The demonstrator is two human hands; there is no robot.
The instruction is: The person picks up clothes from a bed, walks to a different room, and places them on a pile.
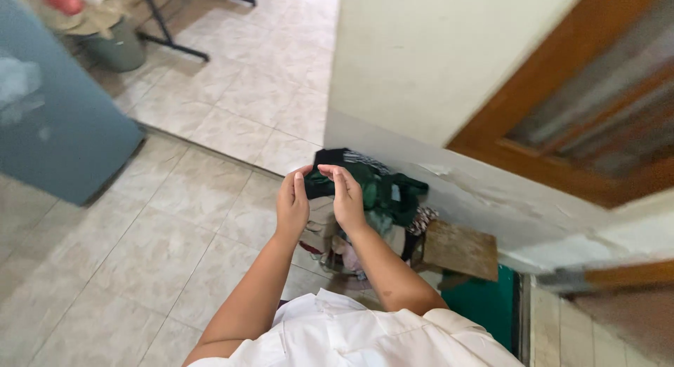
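Observation:
My left hand [292, 204] and my right hand [346, 196] are raised close together in front of me, fingertips pinching the top edge of a dark green garment [319, 186] between them. Directly beneath the hands a pile of clothes [382, 198] lies on the tiled floor against the wall, with dark green, beige, striped and patterned pieces in it. My bare forearms reach up from the bottom, and I wear a white shirt [351, 339].
A small wooden stool [460, 249] stands right of the pile, with a green mat [484, 304] by it. A cream wall corner [421, 58] and brown wooden window frame [562, 128] rise at right. A blue-grey door [56, 128], grey bucket [116, 44] and black rack legs [168, 37] lie left.

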